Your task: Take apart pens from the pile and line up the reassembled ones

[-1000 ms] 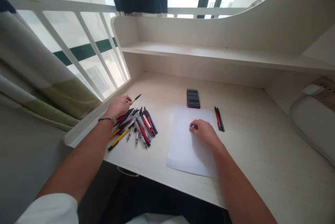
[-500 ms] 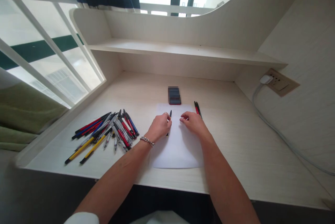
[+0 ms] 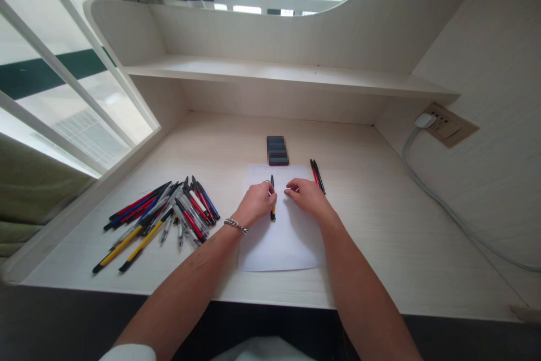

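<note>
My left hand point(image 3: 257, 202), a chain bracelet at its wrist, is closed around a black-and-yellow pen point(image 3: 273, 215). The pen points roughly away from me, over a white sheet of paper point(image 3: 281, 248); part of its barrel is hidden by the fingers. Just to the right, above the same sheet, is my right hand point(image 3: 310, 196). Its fingers are curved with a small gap at the thumb, and nothing shows between them. Beyond its knuckles lie a red-and-black pen point(image 3: 315, 172) and a black pen point(image 3: 320, 177), side by side.
A loose pile of pens point(image 3: 186, 212) in red, blue, clear and yellow covers the desk's left part. A dark pixelated object point(image 3: 277, 151) lies behind the paper. The desk point(image 3: 380, 226) has a shelf point(image 3: 270, 76) at the back. On the right wall, a white plug point(image 3: 425, 120) trails a cable.
The pen in my left hand has turned a little, and its yellow lower part now shows below the fingers. My right hand stays almost in place. The whole view has shifted slightly.
</note>
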`<state>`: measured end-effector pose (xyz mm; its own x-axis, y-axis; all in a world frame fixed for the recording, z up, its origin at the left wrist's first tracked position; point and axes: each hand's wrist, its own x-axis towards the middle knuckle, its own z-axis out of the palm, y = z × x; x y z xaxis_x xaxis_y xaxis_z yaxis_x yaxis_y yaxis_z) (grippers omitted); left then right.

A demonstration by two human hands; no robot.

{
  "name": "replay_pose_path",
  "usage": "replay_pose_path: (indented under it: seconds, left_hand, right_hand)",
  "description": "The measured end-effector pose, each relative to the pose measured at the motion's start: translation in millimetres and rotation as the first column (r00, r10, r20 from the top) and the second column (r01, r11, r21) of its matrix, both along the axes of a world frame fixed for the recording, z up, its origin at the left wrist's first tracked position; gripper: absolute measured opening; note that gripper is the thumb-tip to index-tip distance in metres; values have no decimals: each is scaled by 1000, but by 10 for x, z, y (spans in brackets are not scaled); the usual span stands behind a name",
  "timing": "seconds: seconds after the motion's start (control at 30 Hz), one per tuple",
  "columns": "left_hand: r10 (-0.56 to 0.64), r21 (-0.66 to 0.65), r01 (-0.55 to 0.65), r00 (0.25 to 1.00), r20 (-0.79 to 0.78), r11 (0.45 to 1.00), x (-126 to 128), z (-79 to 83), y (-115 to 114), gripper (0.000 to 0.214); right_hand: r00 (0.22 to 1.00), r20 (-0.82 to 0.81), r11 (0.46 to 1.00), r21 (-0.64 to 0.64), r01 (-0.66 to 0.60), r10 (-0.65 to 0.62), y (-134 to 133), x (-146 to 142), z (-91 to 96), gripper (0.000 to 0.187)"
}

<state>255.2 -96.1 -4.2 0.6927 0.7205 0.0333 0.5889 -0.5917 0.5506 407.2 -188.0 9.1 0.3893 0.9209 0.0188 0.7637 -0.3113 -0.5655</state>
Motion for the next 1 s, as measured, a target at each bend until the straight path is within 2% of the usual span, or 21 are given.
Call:
replay_pose_path:
  seconds: [0.3,0.5,0.63,0.83,0.9,1.0]
  left_hand:
    - [10,-37,-7,995,95,999,-233,22,57,17]
    - [-26,-54,31,997,79,998,-252,27,78,17]
    - [-35,-55,40,996,86,998,-249,13,93,17]
    - [-58,-42,62,993,102,997,-264,-12,102,17]
    - [-58,-42,63,993,106,997,-266,-9,102,18]
    - [-51,-54,58,992,117,997,-268,11,98,16]
  right_hand:
    - [999,43,1000,-5,-3,3,49,-71,-17,22]
    - [997,78,997,-72,6,0,175,-171,-19,23]
    - [992,116,987,-143,71,-55,332,-227,-2,26]
    - [961,205,957,-183,225,-187,552,-387,-21,44]
    - [950,229,949,-181,256,-213,590,-429,-31,42]
    - [953,214,948,-187,257,-216,592,-425,-28,30]
